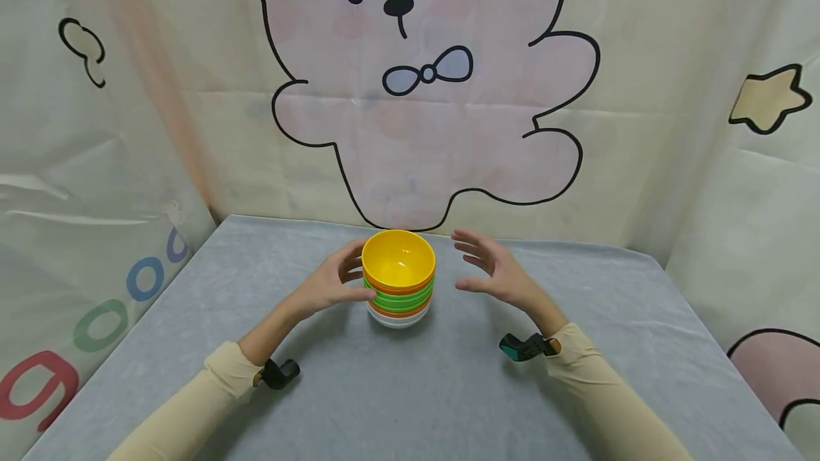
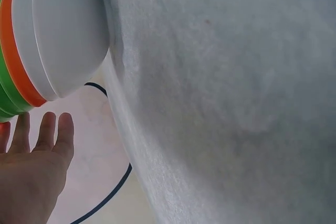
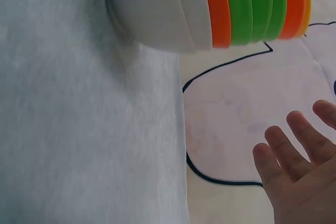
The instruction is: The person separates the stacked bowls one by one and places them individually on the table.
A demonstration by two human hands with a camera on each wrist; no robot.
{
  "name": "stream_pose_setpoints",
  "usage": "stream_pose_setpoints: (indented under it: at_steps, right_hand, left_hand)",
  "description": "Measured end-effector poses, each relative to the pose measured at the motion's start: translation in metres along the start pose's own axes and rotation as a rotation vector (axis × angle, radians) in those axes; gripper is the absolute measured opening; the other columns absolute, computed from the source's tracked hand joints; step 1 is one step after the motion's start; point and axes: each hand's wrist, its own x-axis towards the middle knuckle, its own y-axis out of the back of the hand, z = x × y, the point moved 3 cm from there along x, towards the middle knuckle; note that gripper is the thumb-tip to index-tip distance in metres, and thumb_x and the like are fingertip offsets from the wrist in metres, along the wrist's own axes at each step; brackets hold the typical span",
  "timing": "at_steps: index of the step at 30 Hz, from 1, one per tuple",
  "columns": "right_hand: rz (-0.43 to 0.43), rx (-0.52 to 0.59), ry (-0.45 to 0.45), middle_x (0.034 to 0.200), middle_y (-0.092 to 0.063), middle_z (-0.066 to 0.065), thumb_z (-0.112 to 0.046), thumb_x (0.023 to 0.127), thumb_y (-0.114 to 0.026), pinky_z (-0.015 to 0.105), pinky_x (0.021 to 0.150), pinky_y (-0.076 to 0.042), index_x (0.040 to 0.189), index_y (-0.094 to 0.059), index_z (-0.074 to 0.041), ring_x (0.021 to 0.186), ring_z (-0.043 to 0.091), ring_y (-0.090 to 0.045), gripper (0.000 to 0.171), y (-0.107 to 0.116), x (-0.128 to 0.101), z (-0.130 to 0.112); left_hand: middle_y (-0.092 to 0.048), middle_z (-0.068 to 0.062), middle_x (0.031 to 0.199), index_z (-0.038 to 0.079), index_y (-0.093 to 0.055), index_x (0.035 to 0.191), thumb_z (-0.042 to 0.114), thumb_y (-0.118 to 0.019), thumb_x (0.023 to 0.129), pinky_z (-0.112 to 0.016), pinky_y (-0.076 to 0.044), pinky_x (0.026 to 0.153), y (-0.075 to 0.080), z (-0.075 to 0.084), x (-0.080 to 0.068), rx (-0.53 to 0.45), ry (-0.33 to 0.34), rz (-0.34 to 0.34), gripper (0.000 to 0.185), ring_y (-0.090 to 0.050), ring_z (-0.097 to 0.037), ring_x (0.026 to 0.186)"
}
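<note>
A stack of nested bowls stands upright on the cloth-covered table. A yellow bowl [image 1: 397,262] is on top, with orange and green bowls [image 1: 402,301] below it and white bowls [image 2: 68,35] at the bottom. My left hand [image 1: 333,279] is at the stack's left side, thumb tip in front of the green rims and fingers round the far side; whether they press on it I cannot tell. To the right, my right hand [image 1: 496,272] is held apart from the stack, fingers spread and nothing in it. The bowls' insides, except the yellow one's, are hidden.
A grey-blue cloth [image 1: 410,397] covers the table. Behind it hangs a pale curtain [image 1: 423,141] with a cartoon bear, and more printed curtain flanks both sides. Each wrist wears a small dark camera, such as the right wrist camera [image 1: 525,347].
</note>
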Motion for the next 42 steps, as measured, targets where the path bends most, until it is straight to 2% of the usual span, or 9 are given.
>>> stream_pose_setpoints:
  at_steps: [4, 11, 15, 20, 29, 36, 42]
  right_hand:
    - [-0.011, 0.017, 0.025, 0.157, -0.038, 0.015, -0.023, 0.088, -0.084, 0.052, 0.112, -0.034, 0.156, -0.035, -0.005, 0.142, 0.039, -0.037, 0.086, -0.007, 0.006, -0.004]
    - [-0.027, 0.042, 0.048, 0.156, -0.038, 0.019, -0.011, 0.087, -0.083, 0.05, 0.113, -0.034, 0.156, -0.035, -0.001, 0.141, 0.039, -0.037, 0.084, -0.019, 0.018, -0.007]
    - [-0.043, 0.049, 0.062, 0.156, -0.037, 0.021, -0.021, 0.087, -0.085, 0.051, 0.113, -0.034, 0.155, -0.034, 0.0, 0.141, 0.04, -0.036, 0.088, -0.027, 0.026, -0.009]
    - [-0.058, 0.039, 0.057, 0.155, -0.039, 0.017, -0.034, 0.085, -0.086, 0.048, 0.113, -0.035, 0.155, -0.035, 0.0, 0.14, 0.032, -0.04, 0.093, -0.037, 0.035, -0.011]
    - [-0.085, 0.049, 0.063, 0.154, -0.042, 0.015, -0.04, 0.083, -0.087, 0.052, 0.111, -0.036, 0.156, -0.034, 0.0, 0.135, 0.033, -0.046, 0.099, -0.05, 0.044, -0.014]
    - [-0.108, 0.064, 0.062, 0.146, -0.049, 0.012, -0.044, 0.082, -0.086, 0.044, 0.106, -0.043, 0.155, -0.036, -0.003, 0.127, 0.027, -0.052, 0.098, -0.056, 0.049, -0.014]
    - [-0.092, 0.06, 0.069, 0.142, -0.052, 0.009, -0.045, 0.082, -0.086, 0.042, 0.104, -0.046, 0.153, -0.039, -0.003, 0.123, 0.025, -0.054, 0.095, -0.057, 0.052, -0.015]
  left_hand:
    - [-0.046, -0.008, 0.15, 0.012, -0.042, 0.152, 0.019, -0.082, 0.088, -0.05, -0.038, 0.11, -0.002, 0.001, 0.002, 0.008, 0.012, 0.013, 0.076, -0.046, -0.031, 0.136]
    - [-0.048, -0.008, 0.148, 0.012, -0.042, 0.152, 0.021, -0.082, 0.089, -0.049, -0.04, 0.108, -0.003, 0.001, 0.003, 0.01, 0.019, 0.037, 0.075, -0.049, -0.031, 0.133]
    - [-0.047, -0.008, 0.149, 0.012, -0.04, 0.152, 0.023, -0.082, 0.089, -0.051, -0.04, 0.108, -0.005, 0.001, 0.004, 0.016, 0.025, 0.044, 0.077, -0.049, -0.032, 0.133]
    - [-0.047, -0.008, 0.149, 0.012, -0.04, 0.153, 0.025, -0.082, 0.089, -0.052, -0.04, 0.108, -0.006, 0.001, 0.005, 0.013, 0.029, 0.042, 0.078, -0.049, -0.031, 0.133]
    - [-0.049, -0.007, 0.146, 0.013, -0.041, 0.152, 0.026, -0.081, 0.089, -0.049, -0.042, 0.107, -0.008, 0.0, 0.005, 0.005, 0.02, 0.038, 0.076, -0.052, -0.028, 0.128]
    - [-0.05, -0.008, 0.145, 0.011, -0.04, 0.152, 0.027, -0.081, 0.09, -0.049, -0.042, 0.107, -0.009, -0.001, 0.006, 0.006, -0.007, 0.027, 0.076, -0.052, -0.029, 0.128]
    - [-0.051, -0.008, 0.144, 0.012, -0.041, 0.152, 0.027, -0.081, 0.09, -0.049, -0.043, 0.106, -0.008, -0.001, 0.006, -0.001, -0.004, 0.031, 0.076, -0.053, -0.029, 0.126]
